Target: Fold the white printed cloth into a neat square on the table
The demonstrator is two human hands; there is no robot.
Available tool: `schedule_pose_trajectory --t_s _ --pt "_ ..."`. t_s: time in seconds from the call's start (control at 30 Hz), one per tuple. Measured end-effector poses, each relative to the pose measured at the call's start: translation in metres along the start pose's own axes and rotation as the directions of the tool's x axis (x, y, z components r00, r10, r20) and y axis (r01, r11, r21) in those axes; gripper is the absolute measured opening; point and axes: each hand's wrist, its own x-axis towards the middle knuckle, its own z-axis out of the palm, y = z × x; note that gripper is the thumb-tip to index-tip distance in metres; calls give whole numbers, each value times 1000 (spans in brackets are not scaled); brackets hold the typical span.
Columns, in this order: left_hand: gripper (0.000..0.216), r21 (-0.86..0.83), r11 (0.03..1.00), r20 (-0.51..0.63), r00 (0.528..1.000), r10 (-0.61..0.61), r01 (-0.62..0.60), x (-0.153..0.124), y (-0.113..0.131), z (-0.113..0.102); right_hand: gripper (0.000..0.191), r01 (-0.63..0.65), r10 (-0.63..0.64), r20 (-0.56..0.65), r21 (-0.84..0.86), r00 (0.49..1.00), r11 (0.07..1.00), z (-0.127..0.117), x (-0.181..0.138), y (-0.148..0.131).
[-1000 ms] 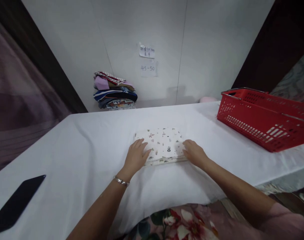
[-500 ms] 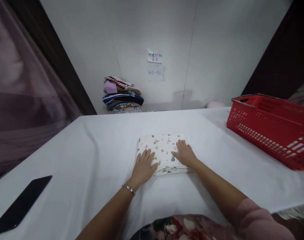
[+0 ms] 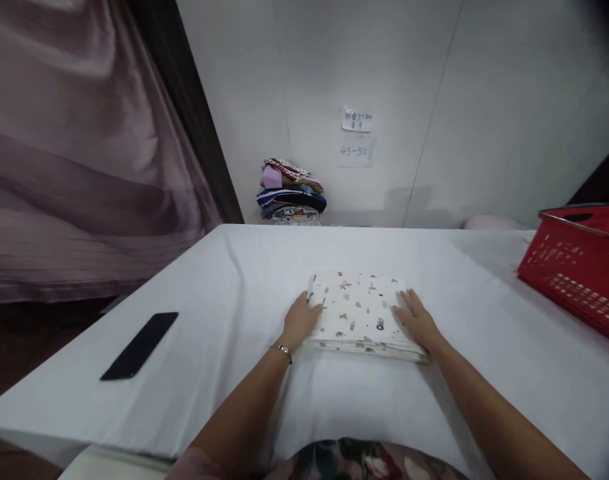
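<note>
A folded white cloth (image 3: pixel 357 310) with small plant and animal prints lies flat on the white-covered table in front of me, its layers showing along the near edge. My left hand (image 3: pixel 301 319), with a silver bracelet at the wrist, rests along the cloth's left edge. Its thumb lies over the top, and the fingers, stretched out, run beside the edge. On the opposite side, my right hand (image 3: pixel 418 320) touches the right edge with fingers extended and thumb apart on the printed surface.
A black phone (image 3: pixel 140 345) lies on the table (image 3: pixel 244 393) to the left. At right stands a red plastic basket (image 3: pixel 579 267) with a metal handle. Folded fabrics (image 3: pixel 291 190) are stacked beyond the far edge, below paper signs (image 3: pixel 355 152). A pinkish curtain (image 3: pixel 84 147) hangs at left.
Both hands have slid outward from the cloth's top to its left and right edges. My view has turned left, so the basket sits farther right and more of the curtain shows.
</note>
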Motion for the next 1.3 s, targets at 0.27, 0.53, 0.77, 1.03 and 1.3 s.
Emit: schedule_pose_trajectory --t_s 0.27,0.53,0.77,1.03,1.3 --pt "68 -165 979 136 986 -97 119 18 -2 -3 67 -47 49 -16 87 999 995 -2 -47 7" --pt "65 -108 989 133 987 -86 101 71 -8 -53 56 120 -147 266 115 953 986 -13 -106 -29" --pt "56 -162 948 302 928 -217 274 57 -28 -66 48 267 -260 111 -61 959 962 -30 -20 -43" --pt "63 -421 877 160 970 -181 233 50 -23 -67 61 84 -8 367 -191 930 978 -6 46 -51" --pt "64 -650 697 217 953 -211 302 77 -15 -42 48 -79 91 395 -46 914 996 -20 -23 -28"
